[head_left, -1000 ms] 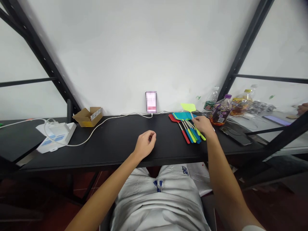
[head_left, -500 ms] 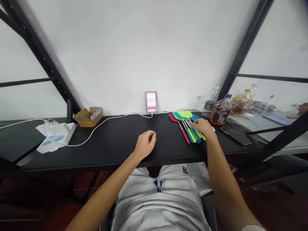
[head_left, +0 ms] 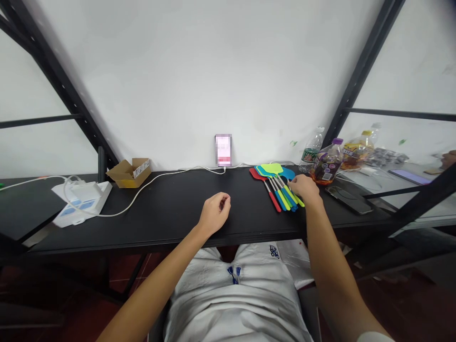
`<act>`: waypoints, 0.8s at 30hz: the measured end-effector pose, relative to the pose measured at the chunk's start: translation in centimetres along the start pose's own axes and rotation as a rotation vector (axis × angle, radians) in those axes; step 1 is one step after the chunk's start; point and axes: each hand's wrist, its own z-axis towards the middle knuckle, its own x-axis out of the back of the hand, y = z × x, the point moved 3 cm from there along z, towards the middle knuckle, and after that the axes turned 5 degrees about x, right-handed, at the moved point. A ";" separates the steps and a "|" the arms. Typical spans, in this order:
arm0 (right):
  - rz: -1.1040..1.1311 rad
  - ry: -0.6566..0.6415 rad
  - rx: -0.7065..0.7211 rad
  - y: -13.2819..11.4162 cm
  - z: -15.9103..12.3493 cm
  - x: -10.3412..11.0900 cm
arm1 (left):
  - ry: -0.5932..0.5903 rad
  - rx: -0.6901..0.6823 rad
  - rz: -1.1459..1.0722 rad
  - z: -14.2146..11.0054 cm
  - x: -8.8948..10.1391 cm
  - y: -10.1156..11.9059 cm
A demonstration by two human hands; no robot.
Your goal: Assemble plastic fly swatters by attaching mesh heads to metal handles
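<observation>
Spatulas (head_left: 280, 190), red, blue and lime, lie overlapping in a fanned pile towards the right of the black desk (head_left: 171, 202), blades to the wall and handles to the near edge. The right hand (head_left: 305, 187) is at the pile's right side, fingertips drawn in; whether they pinch a spatula I cannot tell. The left hand (head_left: 215, 213) is loosely curled over the desk, thumb against forefinger, well apart from the pile.

Items noted close by: a purple-capped bottle (head_left: 327, 165) and a green-labelled bottle (head_left: 310, 154) stand just beyond the right hand, hemming it in on the wall side; a dark phone (head_left: 348, 200) lies flat to its right. A lit phone (head_left: 223, 151) leans on the wall, its white cable (head_left: 141, 192) trailing left past an open cardboard box (head_left: 130, 175) to a white carton (head_left: 85, 202)
</observation>
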 end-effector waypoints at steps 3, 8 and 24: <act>-0.014 -0.044 -0.023 0.4 0.4 -0.5 | -0.005 0.000 0.001 0.0 0.0 0.0; -0.026 -0.033 -0.015 0.6 0.8 -0.9 | -0.007 0.005 0.007 0.0 0.1 0.1; 0.092 0.198 -0.091 0.7 -0.1 0.5 | -0.008 0.008 0.004 0.0 0.0 0.0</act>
